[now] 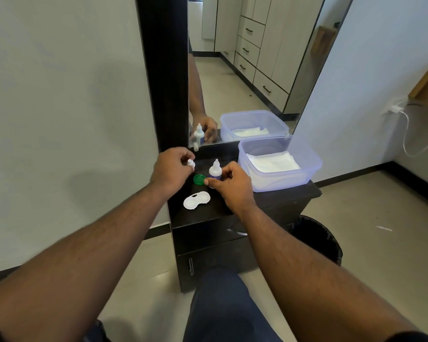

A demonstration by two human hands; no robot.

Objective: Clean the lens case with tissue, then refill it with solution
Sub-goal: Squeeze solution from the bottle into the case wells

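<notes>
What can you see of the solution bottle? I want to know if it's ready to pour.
The solution bottle is small, white and plastic-looking, with a dark purplish label low on its body and a narrow dropper tip on top. It stands upright on the dark cabinet top, beside the green lid. The right hand holds its lower body in a grip. Its tip is bare; the left hand holds a small white cap, seemingly the bottle's. So it looks uncapped but not yet tilted.

Right hand [229,185] hides the solution bottle's [215,170] label and base.
</notes>
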